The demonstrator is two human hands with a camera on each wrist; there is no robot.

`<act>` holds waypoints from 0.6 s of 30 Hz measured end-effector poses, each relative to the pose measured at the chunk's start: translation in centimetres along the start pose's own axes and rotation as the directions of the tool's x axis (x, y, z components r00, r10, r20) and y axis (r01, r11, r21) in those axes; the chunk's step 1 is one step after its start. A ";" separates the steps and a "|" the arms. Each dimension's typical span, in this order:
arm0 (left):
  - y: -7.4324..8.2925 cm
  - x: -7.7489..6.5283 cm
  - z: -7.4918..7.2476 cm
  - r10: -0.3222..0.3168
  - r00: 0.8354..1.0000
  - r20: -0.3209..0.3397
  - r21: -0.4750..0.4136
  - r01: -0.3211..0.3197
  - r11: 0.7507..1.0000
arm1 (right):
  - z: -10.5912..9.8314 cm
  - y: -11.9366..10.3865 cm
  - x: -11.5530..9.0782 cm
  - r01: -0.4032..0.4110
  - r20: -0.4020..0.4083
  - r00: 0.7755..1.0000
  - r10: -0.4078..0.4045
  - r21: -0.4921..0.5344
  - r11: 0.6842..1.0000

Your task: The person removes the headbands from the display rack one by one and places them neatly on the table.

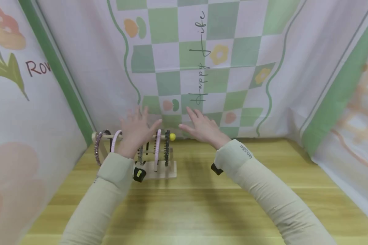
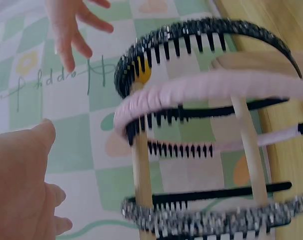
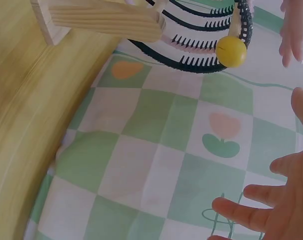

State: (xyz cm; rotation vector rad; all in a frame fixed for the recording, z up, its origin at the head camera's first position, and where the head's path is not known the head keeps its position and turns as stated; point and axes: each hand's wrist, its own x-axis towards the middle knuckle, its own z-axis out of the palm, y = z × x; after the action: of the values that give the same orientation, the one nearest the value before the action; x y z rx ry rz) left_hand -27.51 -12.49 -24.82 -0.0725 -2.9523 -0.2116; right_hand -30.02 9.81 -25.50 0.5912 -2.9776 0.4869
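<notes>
My left hand (image 1: 136, 131) is held with fingers spread, in front of and above a wooden headband rack (image 1: 170, 173), hiding part of it. Several headbands hang there: a glittery purple one (image 1: 96, 149), a pink one (image 2: 191, 90), a black sparkly one (image 2: 191, 29) and a grey sparkly one (image 2: 216, 220). A yellow ball (image 3: 231, 51) caps the end of the rack's rod. To the right of the rack my right hand (image 1: 206, 130) hovers with its fingers extended. Neither hand touches or holds anything.
The rack stands on a wood-grain table (image 1: 184, 211) near its back edge. Behind hangs a green and white checkered cloth (image 1: 193, 58). A printed curtain (image 1: 15, 136) borders the left side, and another curtain (image 1: 355, 112) the right.
</notes>
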 end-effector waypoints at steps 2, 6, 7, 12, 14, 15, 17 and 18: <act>-0.6 -0.2 -0.1 -0.002 1.000 -0.011 -0.020 0.001 1.000 | 0.1 -0.1 0.0 0.002 -0.003 1.000 -0.002 0.012 1.000; -1.6 -0.6 -0.4 -0.027 1.000 -0.013 -0.056 0.026 0.998 | 0.3 -0.3 0.1 0.002 0.010 1.000 -0.002 0.047 0.999; -1.9 -0.6 -0.4 -0.036 0.999 -0.013 -0.063 0.035 0.997 | 0.3 -0.4 0.1 0.001 0.015 1.000 -0.001 0.054 0.999; -3.3 -1.3 -0.7 -0.053 0.998 -0.029 -0.092 0.050 0.995 | 0.5 -1.0 -0.1 0.001 0.027 1.000 -0.004 0.108 0.994; -3.9 -1.7 -0.9 -0.057 0.998 -0.033 -0.094 0.054 0.994 | 0.6 -1.2 -0.2 0.014 0.023 1.000 -0.017 0.130 0.991; -4.2 -1.9 -1.1 -0.062 0.998 -0.032 -0.094 0.059 0.994 | 0.7 -1.3 -0.3 0.022 0.022 0.999 -0.025 0.135 0.991; -4.9 -2.2 -1.3 -0.069 0.997 -0.034 -0.093 0.066 0.994 | 0.8 -1.5 -0.3 0.037 0.019 0.999 -0.040 0.145 0.989; -5.2 -2.4 -1.4 -0.072 0.997 -0.033 -0.096 0.068 0.993 | 0.9 -1.6 -0.4 0.044 0.018 0.999 -0.047 0.152 0.987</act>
State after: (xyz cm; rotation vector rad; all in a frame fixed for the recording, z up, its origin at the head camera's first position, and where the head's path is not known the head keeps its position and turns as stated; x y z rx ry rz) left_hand -25.22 -17.90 -24.58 0.0224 -2.9100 -0.3583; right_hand -29.05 8.26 -25.91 0.6788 -2.9581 0.7121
